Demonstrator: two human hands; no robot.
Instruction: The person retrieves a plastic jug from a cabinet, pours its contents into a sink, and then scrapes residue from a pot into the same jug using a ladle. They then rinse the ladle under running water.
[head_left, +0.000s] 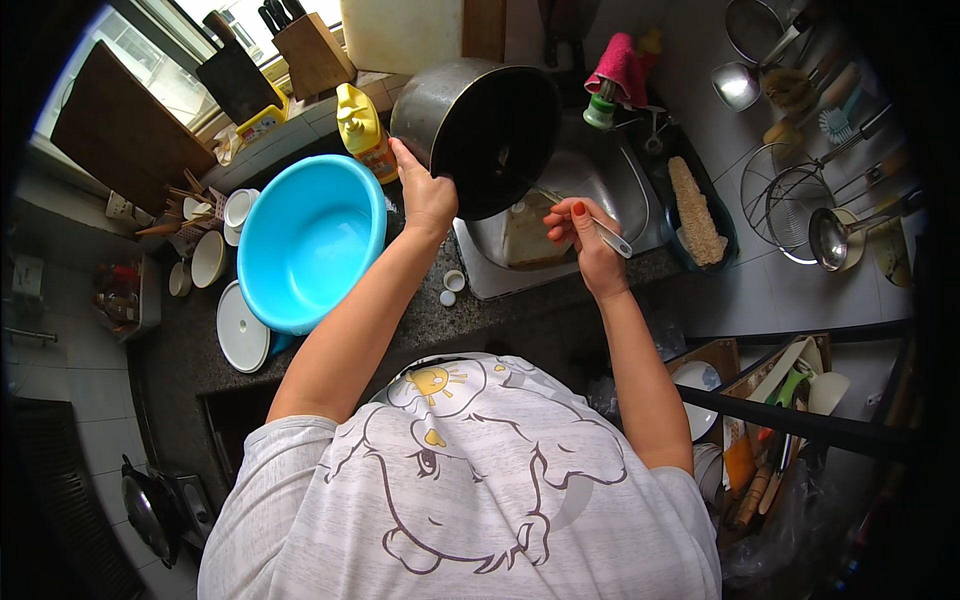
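My left hand (426, 191) grips the rim of a dark metal pot (427, 97), which is tilted on its side above the left part of a steel sink (637, 187). My right hand (592, 240) holds a metal utensil with a slim handle (615, 241), its far end near the pot's mouth; that end is too dark to make out. Below the pot, a flat light-brown object (532, 236) lies in the sink. A blue plastic basin (311, 247) stands left of my left forearm, and a yellow pump bottle (358, 124) is just left of the pot.
A white round lid (242, 326) and bowls (208, 259) are at the left. Two small white caps (454, 281) lie on the counter before the sink. A loofah (694, 210) rests in a dark tray at the right. Ladles and strainers (787, 202) hang on the tiled wall.
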